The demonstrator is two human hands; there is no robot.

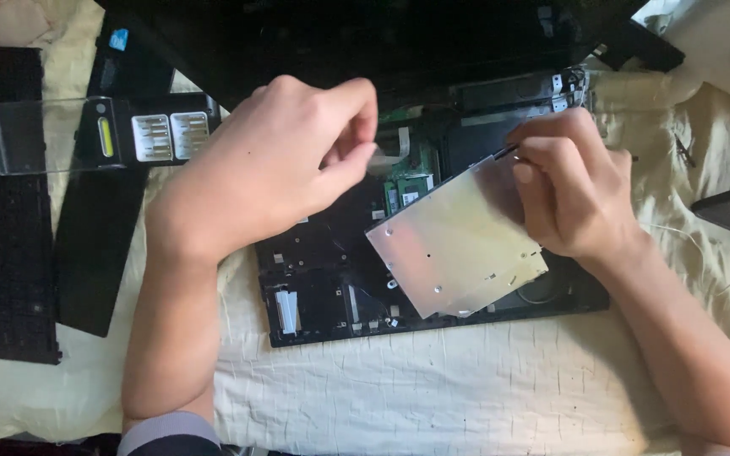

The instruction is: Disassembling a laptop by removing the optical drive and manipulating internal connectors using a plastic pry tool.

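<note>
A silver optical drive (454,245) is gripped at its far corner by the right hand (572,190), tilted above the opened laptop base (323,279). A pale ribbon cable (390,148) is pinched closed in the left hand (276,165). The removal step appears in progress; a careful, level lift is judged necessary next.

Soft warm light, slight blur

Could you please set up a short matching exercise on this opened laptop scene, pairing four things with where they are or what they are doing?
Things:
1. silver drive
2. flat ribbon cable
3. removed keyboard
4. screwdriver bit case

Places or states:
A. clear-lidded, lying left of the left hand
B. pinched between left-hand fingertips
C. held at its far corner by the right hand, tilted over the laptop base
D. lying black at the far left edge

Pairs: 1-C, 2-B, 3-D, 4-A
</note>
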